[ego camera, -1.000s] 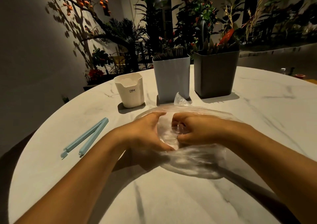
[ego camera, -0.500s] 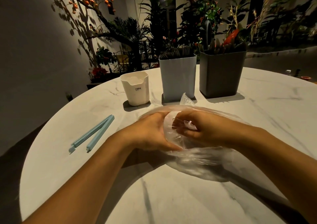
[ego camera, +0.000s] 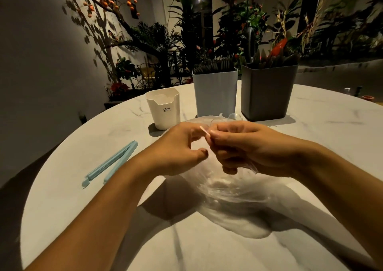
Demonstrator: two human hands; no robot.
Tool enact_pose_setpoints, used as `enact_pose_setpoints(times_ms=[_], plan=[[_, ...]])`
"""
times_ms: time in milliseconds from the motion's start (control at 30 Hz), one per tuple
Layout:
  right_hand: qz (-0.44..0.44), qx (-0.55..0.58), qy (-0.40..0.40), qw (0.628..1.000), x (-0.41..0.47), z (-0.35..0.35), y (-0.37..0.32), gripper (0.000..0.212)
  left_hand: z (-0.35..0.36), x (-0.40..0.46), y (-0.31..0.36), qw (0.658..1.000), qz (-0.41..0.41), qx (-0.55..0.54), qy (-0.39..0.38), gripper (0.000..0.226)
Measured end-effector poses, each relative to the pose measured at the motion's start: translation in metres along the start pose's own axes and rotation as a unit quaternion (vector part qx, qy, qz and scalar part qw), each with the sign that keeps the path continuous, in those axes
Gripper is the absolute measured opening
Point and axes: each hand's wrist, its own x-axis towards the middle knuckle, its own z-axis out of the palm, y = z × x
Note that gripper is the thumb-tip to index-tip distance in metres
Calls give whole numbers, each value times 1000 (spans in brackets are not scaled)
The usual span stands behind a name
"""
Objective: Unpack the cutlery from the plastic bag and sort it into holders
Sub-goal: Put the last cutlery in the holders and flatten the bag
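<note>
Bag (ego camera: 232, 189), clear plastic, crumpled on table (ego camera: 83, 208) just under my hands. R hand (ego camera: 246, 148) pinches clear cutlery, prob. spoons; L hand (ego camera: 178, 146) curled, touching it. Beyond: cream holder (ego camera: 163, 111), white holder (ego camera: 215, 93) w/ forks, grey holder (ego camera: 267, 94) w/ dark cutlery.

blue bag clip (ego camera: 112, 163), marble table (ego camera: 323, 129), plants (ego camera: 244, 28)
</note>
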Motion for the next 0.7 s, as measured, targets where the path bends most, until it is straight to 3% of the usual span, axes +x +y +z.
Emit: enact_pose_setpoints(times_ms=[67, 200, 300, 367, 467, 700], plan=[[-3, 30, 12, 999, -2, 0, -3, 24, 1, -2, 6, 998, 13, -61, 18, 44], [7, 24, 31, 999, -2, -4, -7, 26, 5, 2, 6, 965, 15, -241, 97, 29], [38, 16, 34, 999, -2, -6, -3, 28, 10, 7, 2, 968, 28, -167, 186, 41], [61, 4, 40, 997, -2, -5, 0, 24, 15, 6, 4, 969, 54, -142, 196, 37], [73, 17, 40, 996, -2, -4, 1, 24, 19, 5, 9, 965, 52, -177, 186, 23], [50, 50, 34, 997, -9, -7, -4, 34, 12, 0, 7, 947, 46, -217, 232, 21]])
